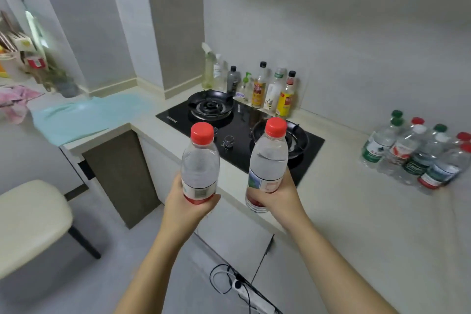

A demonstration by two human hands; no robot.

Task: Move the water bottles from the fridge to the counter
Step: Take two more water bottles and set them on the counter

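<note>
1. Left hand (188, 201): fingers (178, 182) were curled round the base and lower label of a red-capped left bottle (200, 160). It was held upright in the air, off the front edge of the worktop (356, 211) and level with the hob (239, 130).
2. Right hand (277, 194): fingers (289, 181) were wrapped about the bottom third of a red-capped right bottle (266, 160). It was held upright above the worktop's front edge, just before the hob's near burner.
3. Group of bottles (418, 158): red, green and white caps, packed close together by the worktop's back edge toward its right end, well apart from the two in hand. The fridge was not in view.
4. Risk, grip: both holds sat low, with most of each bottle's weight above the fingers. A chilled, possibly damp bottle could likely slide or tip out if the hand swung quickly.
5. Risk, placement: the group stood tightly packed. A bottle set down against it with one hand could nudge a neighbour and topple several. The bare worktop in front of the group looked the safer spot.
6. Risk, hob: a bottle put down early on the burner grate would probably rock and fall. The condiment bottles (270, 89) along the back edge behind the hob could be knocked by a long reach.
7. Risk, floor: a power strip (244, 290) and its cable lay on the floor below the worktop's front edge. A dropped, split bottle could wet it, and a foot could catch the cable.
</note>
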